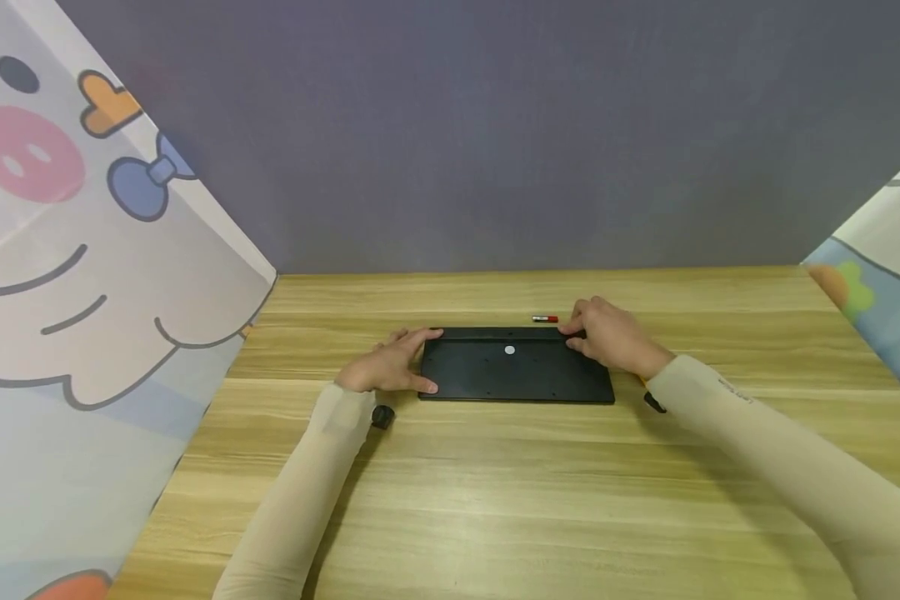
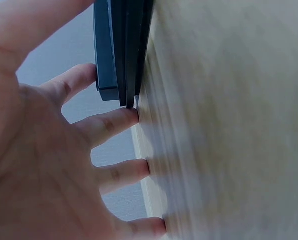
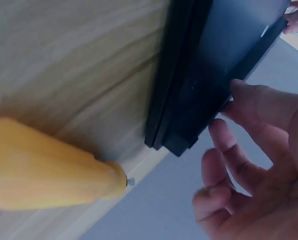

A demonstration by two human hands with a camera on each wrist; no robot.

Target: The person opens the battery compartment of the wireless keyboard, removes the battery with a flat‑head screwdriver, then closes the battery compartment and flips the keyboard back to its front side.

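A flat black keyboard lies underside up on the wooden table, with small screw holes and a round white sticker showing. At its left end is my left hand, fingers spread and straight. Its index finger and thumb touch the keyboard, while the other fingertips rest on the table in the left wrist view. My right hand pinches the far edge near the right corner between thumb and index finger. The remaining fingers of that hand are bent beside the edge.
A small red-capped marker lies behind the keyboard. By my right wrist is a yellow tapered tool with a small metal tip and a black end. A small black object sits by my left wrist. A grey panel stands behind the table.
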